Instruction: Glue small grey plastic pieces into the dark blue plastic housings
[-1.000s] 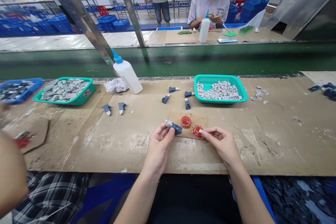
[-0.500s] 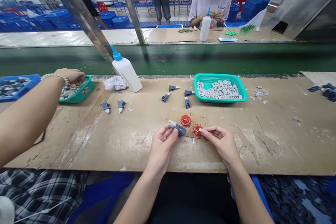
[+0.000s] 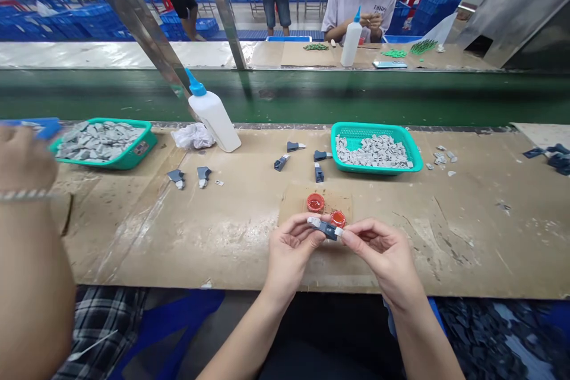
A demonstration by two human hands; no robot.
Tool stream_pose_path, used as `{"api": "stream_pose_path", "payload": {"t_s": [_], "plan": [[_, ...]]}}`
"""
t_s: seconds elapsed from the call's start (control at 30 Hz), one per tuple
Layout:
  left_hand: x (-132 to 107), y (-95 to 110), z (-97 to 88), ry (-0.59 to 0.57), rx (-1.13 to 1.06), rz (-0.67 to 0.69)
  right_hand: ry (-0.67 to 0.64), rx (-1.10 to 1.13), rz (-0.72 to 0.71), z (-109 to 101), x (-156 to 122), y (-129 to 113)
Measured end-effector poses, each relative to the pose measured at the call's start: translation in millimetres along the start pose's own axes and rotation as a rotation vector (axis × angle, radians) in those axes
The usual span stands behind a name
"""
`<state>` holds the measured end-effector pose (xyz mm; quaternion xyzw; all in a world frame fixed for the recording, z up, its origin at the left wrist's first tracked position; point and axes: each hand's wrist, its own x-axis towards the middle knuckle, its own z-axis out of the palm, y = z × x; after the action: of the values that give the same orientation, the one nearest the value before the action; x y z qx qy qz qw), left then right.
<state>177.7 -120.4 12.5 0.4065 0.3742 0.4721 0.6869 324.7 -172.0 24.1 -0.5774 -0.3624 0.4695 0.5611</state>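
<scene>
Between the thumb and fingers of my left hand [image 3: 294, 249] is a dark blue plastic part [image 3: 328, 230] with a light grey tip pointing left. My right hand [image 3: 378, 249] pinches a small light grey piece [image 3: 339, 231] against the right end of the dark part. Just beyond my fingers, two red caps [image 3: 315, 202] with reddish liquid inside stand on a small cardboard piece [image 3: 289, 199]. Several dark blue parts with grey tips [image 3: 281, 162] lie farther back. To their right is a green basket [image 3: 376, 170] of small light grey pieces.
At left, a co-worker's hand [image 3: 24, 160] reaches over the table, near a second green basket [image 3: 141, 151] of grey pieces. A white bottle with a blue nozzle [image 3: 216, 122] leans beside crumpled plastic [image 3: 193, 136]. A green belt [image 3: 285, 95] runs behind the table.
My right hand has brought the small grey piece from the red cap to the end of the dark blue part. The co-worker's hand has left the left green basket and moved further left.
</scene>
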Motion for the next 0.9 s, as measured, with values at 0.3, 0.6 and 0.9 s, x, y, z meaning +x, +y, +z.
{"api": "stream_pose_path", "payload": {"t_s": [0.3,0.6,0.9], "plan": [[-3,0,-0.7,-0.056,0.061,0.038,-0.217,0.017,0.128,-1,6,2],[3,8,-6.1,-0.150,0.032,-0.059,-0.302,-0.098,0.097,9,10,-16],[26,24,-63.3,0.117,0.182,0.006,0.081,-1.055,-0.224,-48,153,-41]]}}
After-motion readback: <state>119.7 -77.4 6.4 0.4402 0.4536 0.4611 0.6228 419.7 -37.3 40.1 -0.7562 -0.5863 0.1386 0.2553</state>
